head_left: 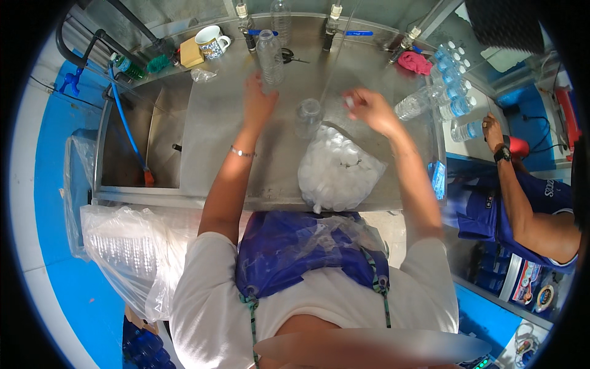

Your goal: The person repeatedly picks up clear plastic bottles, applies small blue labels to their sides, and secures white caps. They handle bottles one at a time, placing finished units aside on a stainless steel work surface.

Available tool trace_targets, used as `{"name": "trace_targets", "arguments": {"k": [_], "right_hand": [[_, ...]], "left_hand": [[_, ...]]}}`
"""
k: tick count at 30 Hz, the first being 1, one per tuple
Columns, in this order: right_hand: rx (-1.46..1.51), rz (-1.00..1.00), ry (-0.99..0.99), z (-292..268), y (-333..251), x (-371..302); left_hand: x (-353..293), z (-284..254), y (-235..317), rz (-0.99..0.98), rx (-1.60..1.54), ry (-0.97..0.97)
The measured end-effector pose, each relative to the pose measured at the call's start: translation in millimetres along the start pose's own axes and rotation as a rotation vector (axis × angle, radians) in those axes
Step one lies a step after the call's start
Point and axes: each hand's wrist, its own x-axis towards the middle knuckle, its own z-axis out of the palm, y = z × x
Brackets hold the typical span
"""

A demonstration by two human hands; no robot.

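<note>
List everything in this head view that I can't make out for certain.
- Right hand: head view, motion blur hides its exact grip on a small white item.
- Left hand: head view, blur leaves contact with the upright clear bottle uncertain.
- Plastic bag: head view, cloudy film obscures its white contents.
- Co-worker: cut off by the head view's dark right rim.

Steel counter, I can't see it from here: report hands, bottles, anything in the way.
Left hand by clear bottle, contact unclear. Right hand pinching small white piece. Another bottle between hands; bag of white pieces nearer the body.
</note>
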Motion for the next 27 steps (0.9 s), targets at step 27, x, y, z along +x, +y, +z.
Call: {"name": "trace_targets", "arguments": {"k": [27], "right_hand": [[-0.769,0.078,0.164,24,8,8]], "left_hand": [[25,54,27,0.142,-0.143,-0.461]]}}
